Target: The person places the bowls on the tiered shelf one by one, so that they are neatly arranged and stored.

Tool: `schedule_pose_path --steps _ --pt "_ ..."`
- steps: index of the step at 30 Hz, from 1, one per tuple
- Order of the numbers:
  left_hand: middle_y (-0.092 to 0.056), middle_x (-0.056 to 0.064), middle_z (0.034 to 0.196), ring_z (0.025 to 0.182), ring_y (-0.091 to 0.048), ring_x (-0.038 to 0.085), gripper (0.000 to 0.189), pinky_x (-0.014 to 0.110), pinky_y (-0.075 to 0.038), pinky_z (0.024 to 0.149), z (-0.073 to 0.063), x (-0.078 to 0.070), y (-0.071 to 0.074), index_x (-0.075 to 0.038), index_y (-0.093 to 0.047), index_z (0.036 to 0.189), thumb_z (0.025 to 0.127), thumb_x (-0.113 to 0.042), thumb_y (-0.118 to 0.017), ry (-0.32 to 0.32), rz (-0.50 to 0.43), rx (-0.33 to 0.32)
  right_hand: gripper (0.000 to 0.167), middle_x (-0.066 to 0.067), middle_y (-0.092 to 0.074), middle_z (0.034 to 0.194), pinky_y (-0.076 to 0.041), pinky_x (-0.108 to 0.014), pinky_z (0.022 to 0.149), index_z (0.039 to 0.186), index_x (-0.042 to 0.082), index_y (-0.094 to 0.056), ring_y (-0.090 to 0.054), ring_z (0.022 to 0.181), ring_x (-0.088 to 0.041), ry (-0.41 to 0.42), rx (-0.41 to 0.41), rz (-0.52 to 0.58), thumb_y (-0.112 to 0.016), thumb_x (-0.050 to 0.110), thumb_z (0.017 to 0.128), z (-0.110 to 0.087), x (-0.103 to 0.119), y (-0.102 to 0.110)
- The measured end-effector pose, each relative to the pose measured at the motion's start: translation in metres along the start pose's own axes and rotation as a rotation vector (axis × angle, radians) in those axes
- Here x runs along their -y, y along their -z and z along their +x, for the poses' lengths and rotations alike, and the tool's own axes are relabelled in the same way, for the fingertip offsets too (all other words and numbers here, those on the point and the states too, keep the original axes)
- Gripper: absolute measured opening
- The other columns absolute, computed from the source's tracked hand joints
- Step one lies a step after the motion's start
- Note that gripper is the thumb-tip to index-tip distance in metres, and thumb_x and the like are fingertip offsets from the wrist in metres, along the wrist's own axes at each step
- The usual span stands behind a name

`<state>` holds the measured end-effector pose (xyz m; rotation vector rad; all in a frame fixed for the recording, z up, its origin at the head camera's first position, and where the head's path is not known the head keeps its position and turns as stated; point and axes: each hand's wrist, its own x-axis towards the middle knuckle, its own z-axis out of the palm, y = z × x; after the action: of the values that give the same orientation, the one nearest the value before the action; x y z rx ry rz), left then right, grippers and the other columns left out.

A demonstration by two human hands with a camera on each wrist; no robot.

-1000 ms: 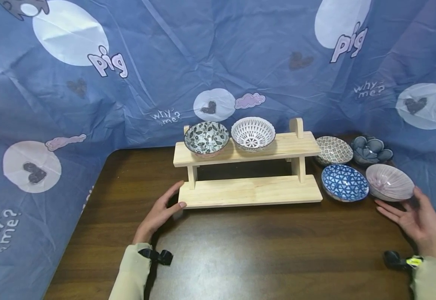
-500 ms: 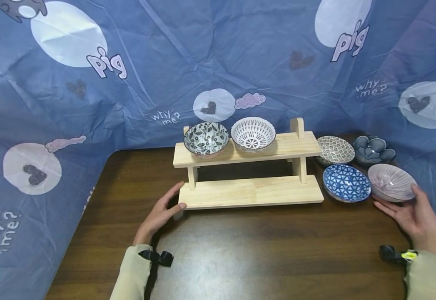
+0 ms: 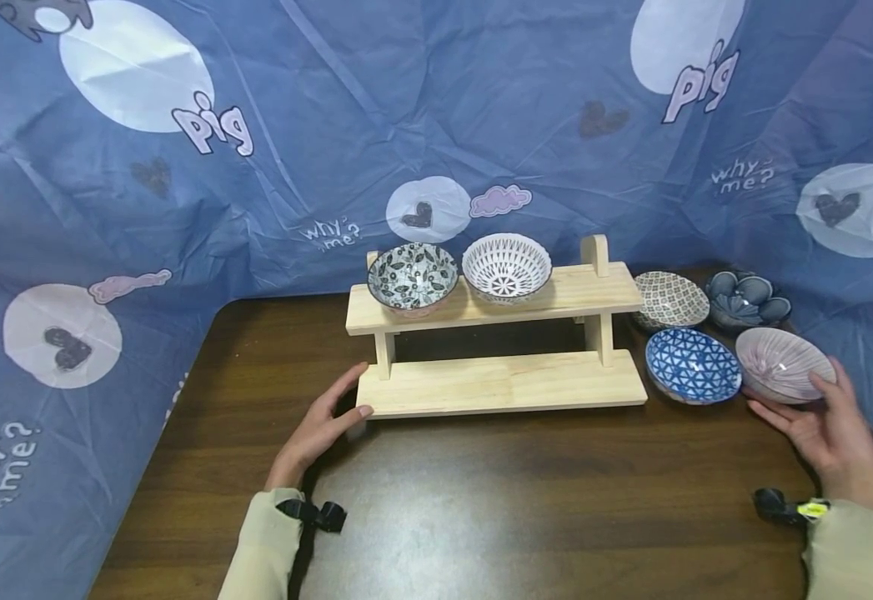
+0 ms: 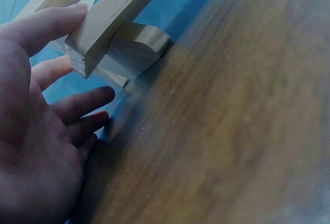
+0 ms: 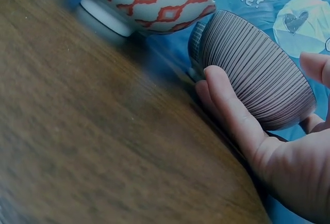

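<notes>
My right hand (image 3: 830, 437) is at the pale purple streaked bowl (image 3: 781, 365) on the far right, its fingers under and around the side and the thumb over the rim. In the right wrist view, fingers lie along the dark-striped outside of this bowl (image 5: 252, 69), which is tilted. My left hand (image 3: 319, 429) holds the left end of the two-tier wooden shelf (image 3: 496, 385) by its lower board. Seen from the left wrist, thumb and index finger span the board end (image 4: 85, 48), while the other fingers stay loose beside it.
On the upper tier sit a bowl with dark leaves (image 3: 413, 277) and a white patterned bowl (image 3: 507, 267). Right of the shelf stand a blue triangle-patterned bowl (image 3: 693, 367), a beige latticed bowl (image 3: 669, 300) and a grey-blue petal-shaped dish (image 3: 747, 298). A blue printed cloth (image 3: 316, 108) hangs behind the table.
My right hand has moved slightly left and closer round the purple bowl, and its thumb has come over the rim. The left hand keeps its place on the shelf.
</notes>
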<state>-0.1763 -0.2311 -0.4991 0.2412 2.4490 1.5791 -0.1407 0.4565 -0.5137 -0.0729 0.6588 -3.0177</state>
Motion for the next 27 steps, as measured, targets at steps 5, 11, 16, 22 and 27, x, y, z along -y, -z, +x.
schedule_pose_path --steps 5,11,16,22,27 --pt "-0.031 0.014 0.164 0.153 -0.025 0.037 0.07 0.066 -0.012 0.122 -0.0001 -0.0001 0.0008 -0.019 -0.033 0.157 0.096 -0.028 -0.065 -0.011 0.002 0.002 0.069 0.025 -0.02 0.149 -0.056 -0.067 0.068 0.149 0.058 -0.017 -0.069 0.088 -0.054 0.044 -0.095 -0.065 -0.027 0.004 0.107 -0.0016 -0.0041 -0.0015" --pt "-0.031 0.014 0.164 0.153 -0.026 0.037 0.07 0.066 -0.012 0.122 0.0004 0.001 0.0005 -0.018 -0.033 0.157 0.096 -0.028 -0.065 -0.013 0.0 0.003 0.075 0.036 0.011 0.149 -0.056 -0.066 0.067 0.151 0.059 -0.016 -0.069 0.088 -0.052 0.072 -0.119 -0.077 -0.027 -0.001 0.106 -0.0017 -0.0049 -0.0027" --pt "-0.03 0.013 0.165 0.154 -0.024 0.036 0.07 0.067 -0.011 0.123 0.0005 0.0003 0.0008 -0.02 -0.033 0.157 0.096 -0.03 -0.066 0.001 0.005 0.004 0.075 0.023 -0.028 0.144 -0.056 -0.068 0.073 0.152 0.054 -0.021 -0.067 0.095 -0.053 0.084 -0.045 -0.003 -0.023 -0.005 0.105 -0.0047 -0.0043 -0.0003" --pt "-0.03 0.012 0.165 0.154 -0.024 0.036 0.07 0.067 -0.01 0.123 0.001 0.0006 0.0006 -0.021 -0.033 0.157 0.096 -0.031 -0.066 0.002 0.015 0.002 0.077 0.016 -0.044 0.136 -0.055 -0.068 0.075 0.151 0.051 -0.026 -0.068 0.101 -0.043 0.092 -0.035 0.033 -0.022 -0.009 0.103 -0.0066 -0.0032 0.002" --pt "-0.031 0.012 0.165 0.154 -0.025 0.036 0.07 0.067 -0.011 0.123 0.0008 0.0005 0.0007 -0.021 -0.033 0.157 0.096 -0.031 -0.065 0.003 0.015 0.004 0.077 0.013 -0.045 0.134 -0.055 -0.068 0.076 0.151 0.049 -0.027 -0.067 0.102 -0.039 0.097 -0.02 0.028 -0.02 -0.01 0.102 -0.0082 -0.0009 0.003"
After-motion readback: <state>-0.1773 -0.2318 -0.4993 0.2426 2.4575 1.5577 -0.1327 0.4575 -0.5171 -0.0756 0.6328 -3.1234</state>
